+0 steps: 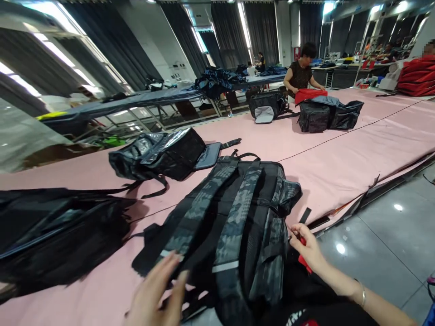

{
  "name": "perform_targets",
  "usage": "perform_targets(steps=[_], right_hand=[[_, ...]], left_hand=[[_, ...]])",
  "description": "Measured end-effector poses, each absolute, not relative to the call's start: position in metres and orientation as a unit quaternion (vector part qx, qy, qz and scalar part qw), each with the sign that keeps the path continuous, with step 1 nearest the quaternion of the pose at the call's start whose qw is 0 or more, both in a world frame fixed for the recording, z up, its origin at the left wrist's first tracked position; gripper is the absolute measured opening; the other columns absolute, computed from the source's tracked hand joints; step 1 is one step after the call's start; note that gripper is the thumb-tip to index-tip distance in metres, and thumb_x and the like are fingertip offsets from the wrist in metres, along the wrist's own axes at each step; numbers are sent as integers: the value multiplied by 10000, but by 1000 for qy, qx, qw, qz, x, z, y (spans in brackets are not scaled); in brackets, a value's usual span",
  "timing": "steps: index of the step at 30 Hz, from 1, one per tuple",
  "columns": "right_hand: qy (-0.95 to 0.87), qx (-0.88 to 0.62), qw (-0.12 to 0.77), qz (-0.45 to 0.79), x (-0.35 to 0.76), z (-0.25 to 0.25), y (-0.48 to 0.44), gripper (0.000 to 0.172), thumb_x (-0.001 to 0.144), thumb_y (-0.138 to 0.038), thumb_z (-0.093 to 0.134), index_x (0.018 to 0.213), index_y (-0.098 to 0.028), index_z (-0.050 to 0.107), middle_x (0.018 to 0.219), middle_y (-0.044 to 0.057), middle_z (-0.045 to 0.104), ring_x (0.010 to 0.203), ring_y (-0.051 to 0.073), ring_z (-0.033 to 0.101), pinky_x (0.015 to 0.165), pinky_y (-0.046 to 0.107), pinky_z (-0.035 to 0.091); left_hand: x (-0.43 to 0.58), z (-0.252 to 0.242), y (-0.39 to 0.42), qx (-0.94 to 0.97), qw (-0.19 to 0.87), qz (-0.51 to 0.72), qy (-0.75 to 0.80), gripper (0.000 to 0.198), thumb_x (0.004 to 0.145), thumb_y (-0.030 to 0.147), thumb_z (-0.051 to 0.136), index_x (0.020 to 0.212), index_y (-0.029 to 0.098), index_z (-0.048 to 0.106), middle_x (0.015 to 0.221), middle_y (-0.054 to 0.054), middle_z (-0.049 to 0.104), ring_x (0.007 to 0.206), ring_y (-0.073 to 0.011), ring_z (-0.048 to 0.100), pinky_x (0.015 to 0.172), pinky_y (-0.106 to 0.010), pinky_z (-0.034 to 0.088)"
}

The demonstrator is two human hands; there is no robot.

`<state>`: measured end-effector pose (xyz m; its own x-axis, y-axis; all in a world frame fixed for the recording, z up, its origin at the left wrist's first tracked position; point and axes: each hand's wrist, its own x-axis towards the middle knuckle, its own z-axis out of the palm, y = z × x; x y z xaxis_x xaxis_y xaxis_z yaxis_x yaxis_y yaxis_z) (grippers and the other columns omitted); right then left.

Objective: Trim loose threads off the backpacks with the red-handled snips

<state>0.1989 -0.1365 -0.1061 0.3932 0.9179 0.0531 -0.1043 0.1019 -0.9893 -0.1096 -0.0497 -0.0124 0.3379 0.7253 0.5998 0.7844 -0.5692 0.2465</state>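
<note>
A pink-covered desk (340, 167) runs across the view, and the dark backpack (212, 217) lies on it close to the person, back panel up, top end pointing away. It is bulky but probably fairly light, soft-sided and padded, so it would likely sag if raised by one corner; nothing about it looks fragile. Its broad camouflage shoulder straps (234, 217) seem the surest hold, wide and unlikely to slip, while the thin top loop (249, 155) would suit a short lift. The left hand (156, 294) is loosely spread over the lower part of one strap; contact is unclear. The right hand (307, 249), just beside the backpack's right side, curls around a small red tool (302, 260), thumb and forefinger drawn together.

The backpack's front face is underneath, out of sight, and its lower end is hard to make out. The left hand is blurred and cut off. Fingers cover much of the red tool, so its kind is uncertain; any thread between the fingertips is too fine to confirm.
</note>
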Motion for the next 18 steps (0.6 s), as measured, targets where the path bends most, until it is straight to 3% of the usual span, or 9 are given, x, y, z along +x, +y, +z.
perform_targets(steps=[3, 6, 9, 14, 16, 18], right_hand=[[-368, -546, 619, 428, 176, -109, -144, 194, 729, -293, 633, 793, -195, 478, 698, -42, 459, 626, 98, 425, 606, 215, 392], [-390, -565, 577, 442, 164, -105, -156, 223, 736, -265, 614, 678, -190, 412, 610, -65, 389, 543, 75, 336, 509, 195, 312], [-434, -572, 533, 448, 158, -100, -166, 232, 713, -239, 625, 669, -189, 403, 588, -71, 382, 529, 69, 323, 488, 191, 285], [-495, -598, 486, 400, 149, -98, -167, 326, 603, -250, 717, 691, -198, 407, 642, -63, 448, 578, 83, 384, 535, 193, 350], [-490, -612, 482, 392, 147, -99, -163, 279, 632, -236, 676, 703, -204, 408, 652, -58, 454, 589, 87, 398, 556, 196, 380], [-464, -606, 504, 404, 150, -101, -158, 192, 672, -187, 588, 703, -205, 399, 657, -53, 436, 585, 82, 394, 554, 188, 391]], left_hand=[[-37, -11, -77, -911, -14, -243, -333, 405, 824, 269, 477, 1224, 209, 463, 1261, -83, 525, 1126, -220, 518, 930, -364, 473], [2, -29, -80, -951, 5, -153, -270, 465, 760, 153, 487, 1224, 180, 483, 1294, -94, 506, 1180, -260, 472, 977, -449, 434], [17, -46, -68, -931, -31, -198, -304, 434, 698, 23, 382, 1043, 166, 603, 1202, -88, 582, 1147, -254, 504, 1003, -486, 400], [34, -38, -47, -766, -345, -349, -416, 312, 694, 94, 394, 865, 183, 639, 992, -60, 680, 1027, -214, 589, 992, -446, 410], [37, -26, -40, -626, -477, -412, -458, 218, 716, 220, 491, 880, 162, 622, 921, -82, 696, 962, -240, 618, 951, -463, 434], [31, -14, -31, -492, -557, -474, -473, 248, 677, 299, 589, 871, 145, 598, 809, -78, 705, 882, -259, 643, 915, -493, 447]])
